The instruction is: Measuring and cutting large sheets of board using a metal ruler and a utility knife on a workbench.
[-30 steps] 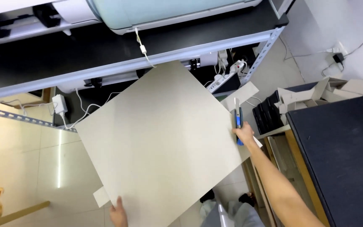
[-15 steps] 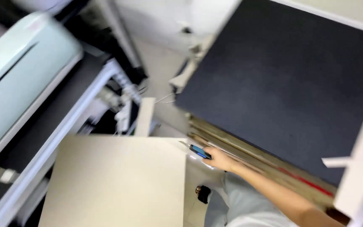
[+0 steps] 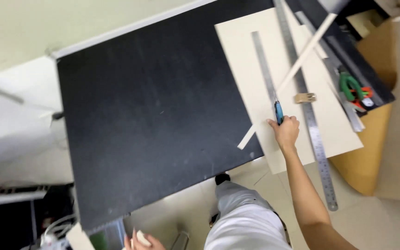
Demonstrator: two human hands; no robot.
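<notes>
Nearest, at the bottom edge around 6 o'clock, the left hand (image 3: 140, 240) is only partly in frame; its fingers curl over a small pale piece (image 3: 142, 238), though whether they clamp it I cannot tell. Pale floor tiles (image 3: 385, 222) and the person's light trousers (image 3: 244, 227) lie below the table edge.

Further up, a large black cutting mat (image 3: 149, 115) covers the tabletop. At about 3 o'clock the right hand (image 3: 285, 132) is clenched round a blue utility knife (image 3: 279, 112), resting on a cream board (image 3: 255, 60) that overhangs the mat's near right corner. The knife tip sits against a short steel ruler (image 3: 264, 65); a long steel ruler (image 3: 311, 125) runs beside it, just right of the hand. A thin cream strip (image 3: 302, 60) crosses both diagonally.

Beyond, towards 2 o'clock, lie a small wooden block (image 3: 304, 97) and green-handled scissors (image 3: 353, 88). A brown cardboard box (image 3: 380, 153) stands at the right, a pale wall (image 3: 47, 28) at 11 o'clock.
</notes>
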